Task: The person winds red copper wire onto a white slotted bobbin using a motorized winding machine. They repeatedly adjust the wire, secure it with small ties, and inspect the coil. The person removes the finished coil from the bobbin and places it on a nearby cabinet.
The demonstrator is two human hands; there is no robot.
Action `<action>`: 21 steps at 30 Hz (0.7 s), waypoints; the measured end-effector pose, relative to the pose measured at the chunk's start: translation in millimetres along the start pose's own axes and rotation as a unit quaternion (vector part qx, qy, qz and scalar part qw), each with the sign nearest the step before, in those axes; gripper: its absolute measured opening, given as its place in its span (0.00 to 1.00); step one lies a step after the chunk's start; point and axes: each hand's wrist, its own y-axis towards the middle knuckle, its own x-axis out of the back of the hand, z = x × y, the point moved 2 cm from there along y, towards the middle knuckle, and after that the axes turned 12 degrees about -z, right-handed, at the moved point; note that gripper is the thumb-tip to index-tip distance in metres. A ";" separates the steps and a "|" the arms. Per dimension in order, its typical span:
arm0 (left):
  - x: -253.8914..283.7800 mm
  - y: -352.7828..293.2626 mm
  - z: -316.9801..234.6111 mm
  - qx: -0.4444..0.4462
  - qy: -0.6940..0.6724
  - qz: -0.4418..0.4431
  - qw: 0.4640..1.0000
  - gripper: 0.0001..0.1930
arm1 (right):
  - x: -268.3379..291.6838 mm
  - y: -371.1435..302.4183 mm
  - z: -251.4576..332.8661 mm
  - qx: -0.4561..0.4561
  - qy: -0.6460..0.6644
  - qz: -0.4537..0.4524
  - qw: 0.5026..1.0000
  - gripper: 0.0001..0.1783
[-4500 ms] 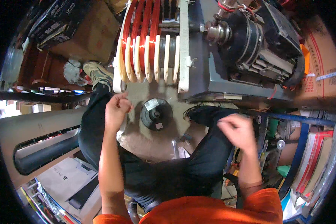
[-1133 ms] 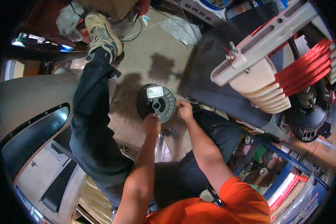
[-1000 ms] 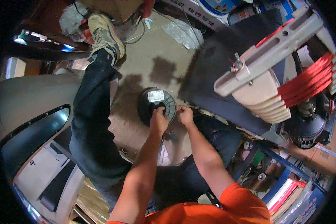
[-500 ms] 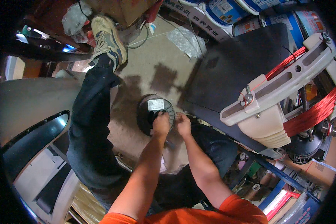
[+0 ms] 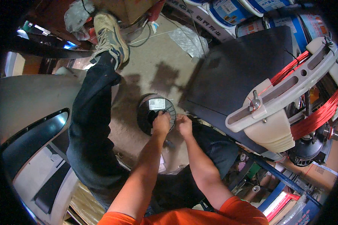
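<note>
Bends over a black wire spool (image 5: 149, 119) on the floor (image 5: 146, 65) between dark trouser legs (image 5: 95, 123), with a white label (image 5: 156, 104) toward the far side. Lays the left hand (image 5: 162, 122) over the spool, fingers curled near its middle; cannot tell how far closed, or whether gripping anything. Pinches thumb and fingertips of the right hand (image 5: 184, 125) together just beside the spool's right edge; cannot make out anything between. To the right, red wire coils (image 5: 317, 118) on a cream winding former (image 5: 272, 131). Farther off, blue buckets (image 5: 226, 12) behind a dark metal box (image 5: 244, 67).
</note>
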 end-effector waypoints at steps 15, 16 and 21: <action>9.1 -10.2 13.7 0.097 -0.046 -0.116 0.987 0.03 | -29.1 -30.7 83.4 -0.004 -0.277 -0.012 0.961 0.37; 10.1 -10.2 14.8 0.115 -0.032 -0.103 0.988 0.03 | -31.1 -32.4 90.1 -0.004 -0.311 -0.010 0.950 0.40; 14.7 -6.1 43.4 0.205 0.029 -0.096 0.974 0.07 | -45.9 -37.3 107.6 -0.029 -0.415 -0.016 0.909 0.42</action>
